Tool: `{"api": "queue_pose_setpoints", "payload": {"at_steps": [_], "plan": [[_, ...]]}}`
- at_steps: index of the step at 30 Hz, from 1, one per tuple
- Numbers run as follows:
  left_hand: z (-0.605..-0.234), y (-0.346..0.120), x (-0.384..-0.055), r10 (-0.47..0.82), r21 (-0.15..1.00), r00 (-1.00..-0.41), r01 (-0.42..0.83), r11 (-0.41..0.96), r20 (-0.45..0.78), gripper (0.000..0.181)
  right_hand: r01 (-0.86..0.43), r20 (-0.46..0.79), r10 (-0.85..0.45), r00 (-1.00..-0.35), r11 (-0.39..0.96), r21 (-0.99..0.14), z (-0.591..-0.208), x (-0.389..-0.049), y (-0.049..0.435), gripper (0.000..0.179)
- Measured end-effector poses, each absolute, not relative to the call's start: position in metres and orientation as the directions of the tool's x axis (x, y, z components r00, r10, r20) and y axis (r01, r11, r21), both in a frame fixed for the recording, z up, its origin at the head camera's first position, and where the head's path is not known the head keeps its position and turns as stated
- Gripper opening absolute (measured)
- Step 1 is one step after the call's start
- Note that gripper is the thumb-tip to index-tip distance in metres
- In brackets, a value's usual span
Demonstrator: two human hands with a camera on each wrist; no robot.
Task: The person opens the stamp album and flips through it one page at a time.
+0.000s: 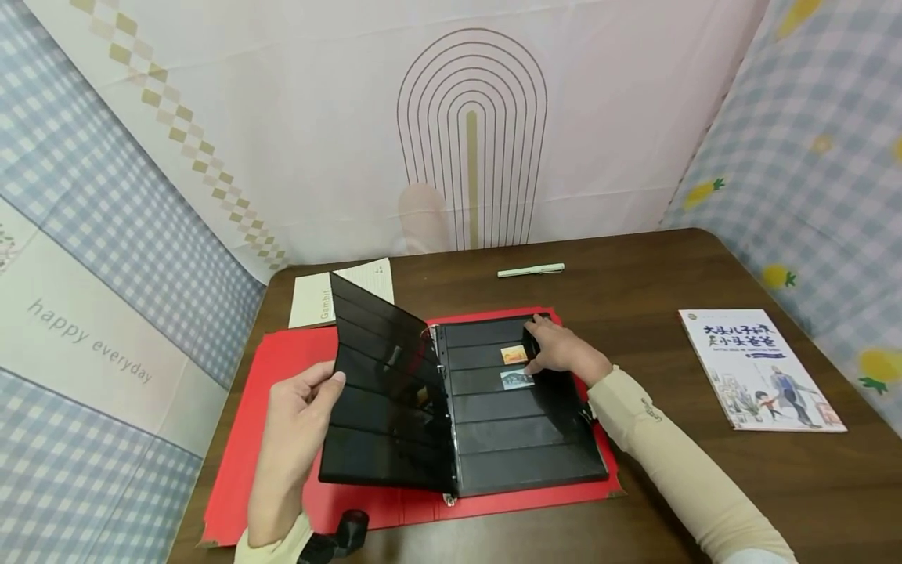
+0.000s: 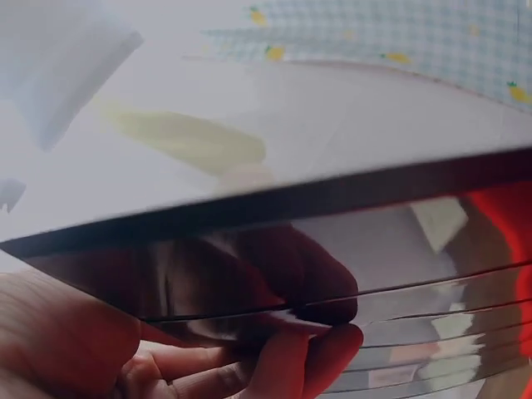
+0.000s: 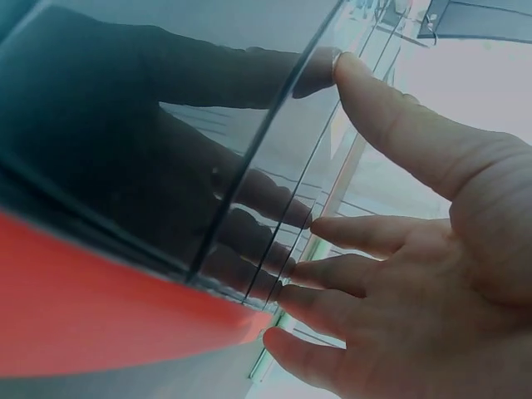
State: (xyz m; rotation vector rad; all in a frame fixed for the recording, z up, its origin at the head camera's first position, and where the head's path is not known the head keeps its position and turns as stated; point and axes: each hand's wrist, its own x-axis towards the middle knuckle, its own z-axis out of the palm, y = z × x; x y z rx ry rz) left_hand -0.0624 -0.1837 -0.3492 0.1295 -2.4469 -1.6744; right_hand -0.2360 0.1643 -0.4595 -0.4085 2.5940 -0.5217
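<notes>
A red ring binder (image 1: 257, 423) lies spread on the table with black pocketed stamp pages. My left hand (image 1: 299, 431) pinches the outer edge of a glossy black page (image 1: 384, 439), which stands tilted up over the left cover. In the left wrist view, thumb and fingers meet at that page's edge (image 2: 399, 184). On the flat right page (image 1: 528, 462), an orange stamp (image 1: 514, 355) sits above a blue-grey stamp (image 1: 517, 379). My right hand (image 1: 564, 350) rests spread on this page's upper right, thumb beside the stamps. The right wrist view shows its fingertips (image 3: 320, 226) touching the shiny surface.
Behind the binder's left side lies a cream booklet (image 1: 306, 301), partly covered by the raised page. A pale green pen (image 1: 531, 270) is near the table's back edge. To the right lies a white picture book (image 1: 764, 372). Patterned cloths (image 1: 338, 157) enclose the table.
</notes>
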Motion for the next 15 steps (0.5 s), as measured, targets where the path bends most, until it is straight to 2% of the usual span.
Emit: {"api": "queue_pose_setpoints", "payload": {"at_steps": [5, 15], "plan": [[-0.358, -0.201, -0.06, -0.178, 0.95, -0.983, -0.019, 0.311, 0.039, 0.028, -0.192, -0.371, -0.365, -0.854, 0.883, -0.428, -0.461, -0.235, 0.166, 0.09], [-0.382, -0.227, -0.055, -0.166, 0.998, -0.985, -0.048, 0.033, -0.042, 0.039, -0.2, -0.352, -0.367, -0.861, 0.881, -0.429, -0.462, -0.234, 0.168, 0.092]]}}
